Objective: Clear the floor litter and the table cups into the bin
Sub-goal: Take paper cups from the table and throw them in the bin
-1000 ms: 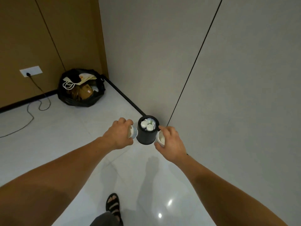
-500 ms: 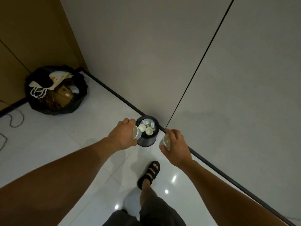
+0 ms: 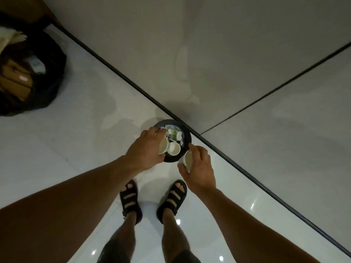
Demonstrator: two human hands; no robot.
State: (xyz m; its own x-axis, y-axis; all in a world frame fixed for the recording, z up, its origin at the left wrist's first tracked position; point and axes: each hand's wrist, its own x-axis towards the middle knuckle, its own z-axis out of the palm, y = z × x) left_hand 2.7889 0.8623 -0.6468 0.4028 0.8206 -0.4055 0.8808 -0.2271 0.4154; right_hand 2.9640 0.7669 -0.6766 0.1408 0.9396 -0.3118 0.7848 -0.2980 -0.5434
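A small round black bin (image 3: 187, 135) stands on the white floor against the wall's black baseboard. It holds paper cups and crumpled litter, with one white cup (image 3: 174, 148) lying uppermost. My left hand (image 3: 144, 149) grips a white paper cup (image 3: 163, 147), tipped on its side over the bin's left rim. My right hand (image 3: 199, 168) holds another white paper cup (image 3: 188, 158) just beyond the bin's near right edge, its mouth turned toward the bin.
A black rubbish bag (image 3: 49, 73) with cardboard and paper in it sits on the floor at the far left. The grey wall (image 3: 247, 63) rises right behind the bin. My two sandalled feet (image 3: 152, 198) stand just in front of the bin.
I have stepped up to the bin and now look straight down on it. My left hand has carried its cup over the rim; my right hand has come closer to the bin's edge.
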